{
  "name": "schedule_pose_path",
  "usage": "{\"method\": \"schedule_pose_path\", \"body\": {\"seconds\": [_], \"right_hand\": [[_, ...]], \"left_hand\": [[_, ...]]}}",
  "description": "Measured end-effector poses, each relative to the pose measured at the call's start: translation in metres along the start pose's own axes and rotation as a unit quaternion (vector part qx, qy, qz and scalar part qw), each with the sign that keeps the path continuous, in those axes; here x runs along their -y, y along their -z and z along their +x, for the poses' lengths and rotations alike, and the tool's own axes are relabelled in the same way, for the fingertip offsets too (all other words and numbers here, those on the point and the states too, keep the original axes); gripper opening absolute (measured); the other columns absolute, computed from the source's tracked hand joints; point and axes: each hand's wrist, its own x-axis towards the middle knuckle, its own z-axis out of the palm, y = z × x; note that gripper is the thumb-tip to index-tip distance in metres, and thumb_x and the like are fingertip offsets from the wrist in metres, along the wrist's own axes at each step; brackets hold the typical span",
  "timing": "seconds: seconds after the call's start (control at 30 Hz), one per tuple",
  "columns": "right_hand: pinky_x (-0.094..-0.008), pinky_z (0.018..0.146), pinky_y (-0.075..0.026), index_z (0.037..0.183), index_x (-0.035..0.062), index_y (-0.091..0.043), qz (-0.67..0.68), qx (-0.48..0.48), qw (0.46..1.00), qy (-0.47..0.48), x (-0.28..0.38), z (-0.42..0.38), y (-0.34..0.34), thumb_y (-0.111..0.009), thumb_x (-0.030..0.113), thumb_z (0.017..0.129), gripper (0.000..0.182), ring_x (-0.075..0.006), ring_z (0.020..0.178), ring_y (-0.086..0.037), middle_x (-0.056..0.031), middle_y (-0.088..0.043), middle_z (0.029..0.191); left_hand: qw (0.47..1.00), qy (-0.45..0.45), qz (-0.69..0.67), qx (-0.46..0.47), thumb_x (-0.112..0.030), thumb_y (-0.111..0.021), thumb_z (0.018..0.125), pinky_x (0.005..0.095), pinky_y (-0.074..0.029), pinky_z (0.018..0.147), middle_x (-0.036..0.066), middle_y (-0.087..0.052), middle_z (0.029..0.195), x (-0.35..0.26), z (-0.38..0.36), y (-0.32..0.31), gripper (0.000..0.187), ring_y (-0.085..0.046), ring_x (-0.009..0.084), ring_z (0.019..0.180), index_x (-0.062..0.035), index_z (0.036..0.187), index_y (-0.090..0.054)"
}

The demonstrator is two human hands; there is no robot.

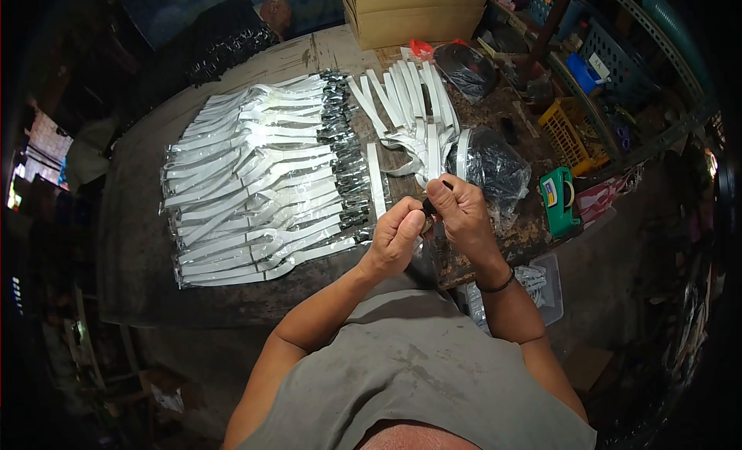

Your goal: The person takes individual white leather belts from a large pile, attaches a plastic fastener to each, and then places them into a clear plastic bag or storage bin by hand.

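Note:
My left hand (396,235) and my right hand (464,218) meet at the table's front edge, fingers closed in a pinch. Between them is a small black piece (430,207), mostly covered by my fingers, so its exact kind is hidden. A white strap (433,152) reaches from the pile of loose white straps (406,94) down to my hands; whether it joins the black piece is hard to make out. Left of my hands lies another white strap (376,179). A large stack of white straps with black ends in clear bags (255,179) covers the table's middle.
Black plastic bags (495,168) and a green tape dispenser (558,201) sit to the right. A cardboard box (413,15) stands at the back. Shelving with a yellow basket (572,133) borders the right side. Below the table edge is a clear plastic bin (550,288).

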Motion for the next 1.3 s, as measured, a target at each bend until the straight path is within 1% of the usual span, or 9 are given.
{"method": "schedule_pose_path", "body": {"seconds": [0.23,0.33,0.4,0.5,0.9,1.03,1.13,1.23,1.3], "right_hand": [[-0.024,0.04,-0.041,0.067,0.0021,-0.051,-0.042,0.015,0.998,0.036,0.01,0.001,-0.001,-0.054,0.027,0.097,0.039,-0.0074,0.046,-0.053,-0.0027,-0.053,0.056],[-0.0243,0.04,-0.04,0.067,0.0014,-0.052,-0.008,0.024,1.0,-0.013,0.006,0.004,0.001,-0.053,0.029,0.097,0.04,-0.0077,0.045,-0.053,-0.0034,-0.054,0.056],[-0.0245,0.04,-0.04,0.067,0.0011,-0.053,0.006,0.028,0.999,-0.043,0.003,0.004,0.001,-0.053,0.029,0.097,0.041,-0.0078,0.044,-0.053,-0.0039,-0.054,0.056],[-0.0255,0.04,-0.039,0.067,0.0002,-0.054,-0.044,0.017,0.998,-0.05,0.004,0.004,0.001,-0.053,0.03,0.097,0.042,-0.008,0.044,-0.053,-0.0048,-0.054,0.055],[-0.0383,0.05,-0.037,0.065,-0.0001,-0.047,-0.294,-0.056,0.932,0.205,0.005,0.002,-0.002,-0.059,0.023,0.091,0.037,-0.0299,0.054,-0.045,-0.012,-0.044,0.06],[-0.0356,0.049,-0.036,0.065,0.0003,-0.047,-0.214,-0.072,0.97,0.088,-0.008,0.005,0.003,-0.059,0.026,0.093,0.04,-0.0201,0.051,-0.043,-0.01,-0.046,0.058],[-0.0321,0.047,-0.035,0.064,0.0007,-0.047,-0.139,-0.108,0.984,0.022,-0.02,0.008,0.011,-0.058,0.029,0.094,0.043,-0.0117,0.051,-0.039,-0.0062,-0.046,0.055],[-0.0269,0.045,-0.032,0.064,0.0022,-0.05,-0.118,-0.131,0.984,0.01,-0.025,0.007,0.016,-0.058,0.032,0.095,0.044,-0.006,0.05,-0.038,0.0002,-0.044,0.051],[-0.0253,0.046,-0.032,0.065,0.0034,-0.051,-0.041,-0.09,0.995,0.009,-0.026,0.007,0.019,-0.057,0.032,0.095,0.042,-0.0057,0.051,-0.04,0.0009,-0.045,0.053]], "left_hand": [[0.993,0.064,-0.094,-0.001,-0.033,-0.049,0.096,0.0209,-0.034,0.047,0.004,-0.052,0.075,0.001,0.002,0.003,0.028,-0.047,0.0097,0.062,-0.0066,0.09,-0.05],[0.991,0.087,-0.103,-0.002,-0.036,-0.052,0.094,0.0207,-0.035,0.048,0.005,-0.052,0.075,0.002,0.001,0.004,0.029,-0.048,0.0096,0.061,-0.0071,0.09,-0.05],[0.98,0.131,-0.15,0.001,-0.031,-0.048,0.097,0.0246,-0.043,0.065,0.002,-0.052,0.077,0.002,-0.001,0.005,0.028,-0.049,0.0096,0.069,-0.0051,0.088,-0.05],[0.985,0.11,-0.135,0.003,-0.032,-0.049,0.095,0.0244,-0.043,0.066,0.002,-0.053,0.078,0.0,0.001,0.004,0.028,-0.05,0.0099,0.071,-0.0053,0.088,-0.05],[0.999,0.042,-0.015,-0.003,-0.023,-0.047,0.098,0.0224,-0.036,0.059,-0.003,-0.045,0.074,0.011,0.008,0.008,0.024,-0.037,0.0059,0.065,-0.0052,0.083,-0.049],[0.999,0.026,0.02,-0.015,-0.021,-0.055,0.096,0.0212,-0.036,0.058,-0.003,-0.048,0.076,0.019,0.005,0.012,0.019,-0.039,0.0051,0.065,-0.0027,0.09,-0.053],[0.978,0.026,0.201,-0.047,-0.018,-0.065,0.089,0.0226,-0.039,0.057,-0.002,-0.054,0.078,0.012,0.006,0.007,0.022,-0.046,0.0054,0.067,-0.0012,0.101,-0.057],[0.881,-0.186,0.431,-0.054,-0.015,-0.074,0.081,0.0309,-0.047,0.059,0.009,-0.063,0.085,0.007,0.012,0.006,0.03,-0.059,0.0199,0.068,0.0,0.103,-0.06],[0.878,-0.193,0.435,-0.054,-0.014,-0.073,0.08,0.0306,-0.047,0.058,0.012,-0.062,0.082,0.002,0.016,0.007,0.029,-0.059,0.0239,0.066,-0.0005,0.102,-0.061]]}}
